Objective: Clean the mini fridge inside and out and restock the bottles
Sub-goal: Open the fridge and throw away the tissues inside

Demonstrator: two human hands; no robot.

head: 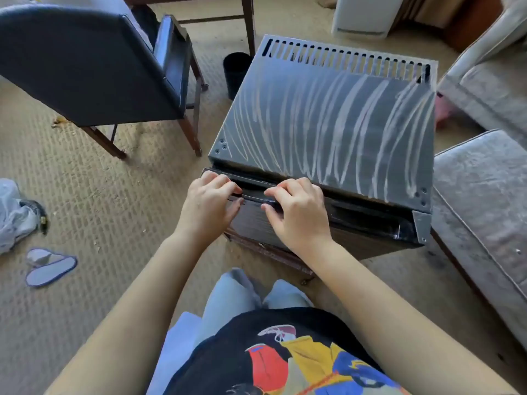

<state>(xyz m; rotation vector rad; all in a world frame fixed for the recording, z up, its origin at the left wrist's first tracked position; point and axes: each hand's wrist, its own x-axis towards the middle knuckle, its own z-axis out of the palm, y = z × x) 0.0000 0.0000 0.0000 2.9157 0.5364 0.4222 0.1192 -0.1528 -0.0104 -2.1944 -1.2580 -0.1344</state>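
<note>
**Mini fridge: top streaked, door edge held in both hands**

The dark, box-shaped mini fridge [328, 118] with a grey metal top stands on the beige carpet [114, 195] at centre right of the frame. Your left hand [209, 198] and right hand [296, 209] sit side by side without touching, fingers curled over the top edge of its dark wood-grain door [251, 220]. Pale streaks cross the top, which suggests the outside is smeared but not yet wiped clean. The interior is hidden, so its state cannot be told. No bottles show, so restocking appears to remain. No brand, label or writing is legible on the fridge.
</note>
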